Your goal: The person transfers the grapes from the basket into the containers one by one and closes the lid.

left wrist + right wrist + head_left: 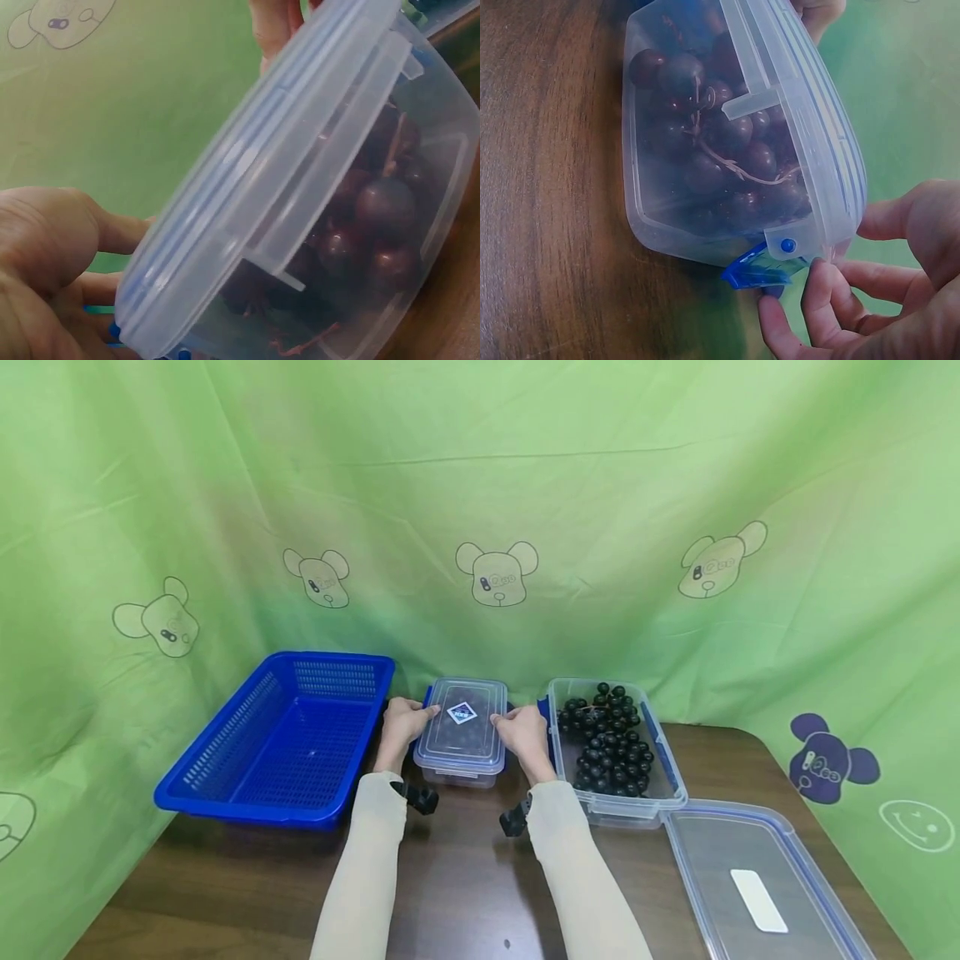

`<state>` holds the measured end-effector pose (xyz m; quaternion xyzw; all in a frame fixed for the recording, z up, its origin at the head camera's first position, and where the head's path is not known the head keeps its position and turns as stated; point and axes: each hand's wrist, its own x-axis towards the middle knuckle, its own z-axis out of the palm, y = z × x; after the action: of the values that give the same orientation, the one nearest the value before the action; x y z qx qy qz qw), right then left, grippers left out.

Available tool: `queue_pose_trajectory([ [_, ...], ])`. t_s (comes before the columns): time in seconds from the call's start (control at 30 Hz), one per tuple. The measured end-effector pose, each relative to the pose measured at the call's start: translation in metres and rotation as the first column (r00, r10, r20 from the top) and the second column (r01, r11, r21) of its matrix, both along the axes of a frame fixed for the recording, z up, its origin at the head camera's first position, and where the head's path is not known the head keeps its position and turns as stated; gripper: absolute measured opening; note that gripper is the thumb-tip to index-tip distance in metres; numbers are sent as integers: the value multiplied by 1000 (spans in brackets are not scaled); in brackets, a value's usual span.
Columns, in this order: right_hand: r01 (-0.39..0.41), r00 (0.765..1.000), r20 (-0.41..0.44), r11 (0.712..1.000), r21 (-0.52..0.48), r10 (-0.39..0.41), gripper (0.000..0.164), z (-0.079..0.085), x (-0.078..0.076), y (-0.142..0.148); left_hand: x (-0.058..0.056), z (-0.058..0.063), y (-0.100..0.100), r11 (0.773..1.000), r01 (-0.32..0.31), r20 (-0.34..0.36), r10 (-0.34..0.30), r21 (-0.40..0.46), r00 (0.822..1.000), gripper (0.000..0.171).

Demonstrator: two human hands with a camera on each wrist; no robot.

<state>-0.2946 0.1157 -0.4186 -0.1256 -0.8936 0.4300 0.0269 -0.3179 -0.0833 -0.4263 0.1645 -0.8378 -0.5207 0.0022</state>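
A small clear food container [459, 777] with a lid [480, 742] sits between both hands, with dark grapes [735, 131] on their stems inside. My left hand [406, 725] grips its left side, the thumb on the lid's edge and the other fingers lower down, partly hidden in the left wrist view. On the opposite side, my right hand [525, 735] holds the lid's edge with the thumb on top. Its fingers curl beneath, against a blue side latch [761, 268] that sticks outward from the container.
To the left stands a blue plastic basket [273, 810]. A larger clear container [671, 781] at right holds bunches of dark grapes [611, 760]. A big clear lid [720, 852] lies beside it on the brown wooden table [457, 877]. Green cloth [600, 635] hangs behind.
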Motion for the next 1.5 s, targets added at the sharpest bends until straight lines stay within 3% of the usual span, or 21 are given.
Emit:
queue_pose_trajectory([
  [0.13,-2,1000,12,1000,-10,2,39,0,0,0,1,0,3,996,-19,-34,16,-92,999,46],
  [0.33,2,1000,8,1000,-8,-2,35,-1,0,0,2,3,8,979,-29,-32,23,-201,999,39],
  [0.43,10,1000,-18,1000,22,-10,31,-1,0,-1,2,4,8,978,-30,-30,24,-206,999,38],
  [0.63,-21,999,-33,999,40,22,46,-1,0,-2,2,6,7,974,-19,-47,9,-227,999,40],
  [0.7,-27,999,-35,999,43,29,43,0,1,-2,2,6,7,972,-13,-53,0,-233,999,41],
  [0.83,-29,999,-16,1000,10,29,28,-1,5,-3,3,4,6,971,-1,-61,-14,-241,998,41],
  [0.97,-30,999,11,998,-53,31,33,-4,7,-2,3,5,5,968,4,-68,-22,-251,997,40],
  [1.2,-16,1000,11,998,-59,17,36,-8,7,-1,2,6,3,971,63,-7,-66,-230,998,44],
  [1.37,-18,1000,3,999,-36,18,45,-6,6,-2,-1,7,-2,974,130,30,-127,-187,991,48],
  [1.5,-23,1000,19,1000,-16,23,52,-4,6,-1,-2,7,-2,977,146,56,-139,-157,989,52],
])
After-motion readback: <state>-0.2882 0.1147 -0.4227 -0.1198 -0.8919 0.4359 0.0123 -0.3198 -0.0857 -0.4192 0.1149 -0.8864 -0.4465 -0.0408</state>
